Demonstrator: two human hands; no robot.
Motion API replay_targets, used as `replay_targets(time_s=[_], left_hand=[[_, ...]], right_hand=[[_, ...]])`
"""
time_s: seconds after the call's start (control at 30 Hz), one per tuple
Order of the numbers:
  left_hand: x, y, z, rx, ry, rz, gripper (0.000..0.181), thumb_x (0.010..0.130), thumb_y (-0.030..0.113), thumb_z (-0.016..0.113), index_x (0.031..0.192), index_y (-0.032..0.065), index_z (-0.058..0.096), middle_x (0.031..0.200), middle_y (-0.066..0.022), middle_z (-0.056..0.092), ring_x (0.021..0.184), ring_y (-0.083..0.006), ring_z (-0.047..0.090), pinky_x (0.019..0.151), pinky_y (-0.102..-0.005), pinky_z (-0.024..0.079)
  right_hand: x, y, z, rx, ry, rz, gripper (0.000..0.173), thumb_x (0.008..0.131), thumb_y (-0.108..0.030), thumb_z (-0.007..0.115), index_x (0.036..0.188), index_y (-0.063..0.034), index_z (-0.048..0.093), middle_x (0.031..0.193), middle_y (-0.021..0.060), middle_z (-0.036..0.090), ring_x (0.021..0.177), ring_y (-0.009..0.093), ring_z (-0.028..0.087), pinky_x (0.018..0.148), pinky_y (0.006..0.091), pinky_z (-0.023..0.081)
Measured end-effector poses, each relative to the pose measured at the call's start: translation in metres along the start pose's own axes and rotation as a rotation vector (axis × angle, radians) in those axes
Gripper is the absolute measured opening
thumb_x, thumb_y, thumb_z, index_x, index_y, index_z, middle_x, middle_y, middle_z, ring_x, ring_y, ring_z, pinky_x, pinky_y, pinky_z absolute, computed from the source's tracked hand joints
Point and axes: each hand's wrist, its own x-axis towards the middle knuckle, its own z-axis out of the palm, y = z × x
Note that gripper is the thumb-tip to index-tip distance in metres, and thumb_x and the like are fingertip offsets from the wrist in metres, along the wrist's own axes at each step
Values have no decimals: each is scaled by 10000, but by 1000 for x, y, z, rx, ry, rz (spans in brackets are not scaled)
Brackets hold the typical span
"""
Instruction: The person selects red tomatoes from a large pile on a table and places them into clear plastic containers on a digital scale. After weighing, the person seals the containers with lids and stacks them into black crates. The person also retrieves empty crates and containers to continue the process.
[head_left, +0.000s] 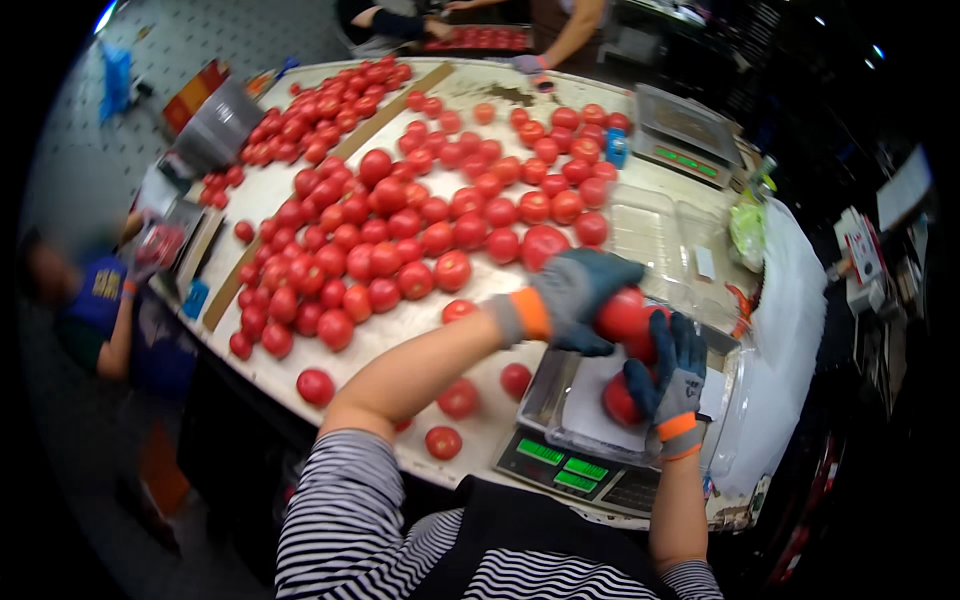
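Note:
My left hand (581, 289), in a grey and blue work glove with an orange cuff, curls around a large red tomato (621, 313). Close to it, my right hand (673, 379) in a matching glove presses on a lower tomato (619, 401), its thumb across the fruit. Between my hands another tomato (643, 345) is partly covered by the right fingers. These tomatoes are over a clear plastic tray with a white liner (589, 401), which rests on the pan of a digital scale (559, 469). The scale's green displays are lit.
Many loose tomatoes (386, 259) cover the white table, parted by a wooden strip (360, 139). Empty clear trays (645, 225), a second scale (686, 139) and white plastic bags (784, 337) are at right. People stand at the far side; another person (97, 300) is at left.

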Motion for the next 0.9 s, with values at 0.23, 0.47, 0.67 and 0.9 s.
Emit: replay_targets(time_s=[0.23,0.47,0.67,0.9], left_hand=[[28,11,41,503,-510,-416,674,555,337,764,1163,142,545,1094,-105,580,1046,-283,538,791,-508,397],[-8,-9,64,381,-181,-313,847,612,428,754,1354,213,408,1267,-118,487,1228,-296,422,1001,-533,271],[-45,-24,11,172,242,-113,728,647,383,739,1298,178,484,1316,-180,465,1234,-345,428,1033,-477,307],[-231,-125,-161,1006,257,-1105,618,658,406,730,1157,84,558,1086,-192,568,1025,-351,539,850,-471,450]], right_hand=[[3,1,11,37,-40,-71,684,776,-387,619,1377,-134,414,1381,219,406,1276,402,367,1054,511,264],[0,10,22,50,-11,-60,698,804,-403,596,1407,-130,374,1409,237,363,1279,417,359,1057,492,261],[3,6,19,43,5,-63,703,799,-379,594,1410,-111,372,1401,244,372,1267,426,372,1048,490,289],[-4,6,19,93,96,-58,665,765,-334,643,1356,-101,447,1322,271,448,1190,446,447,1013,501,344]])
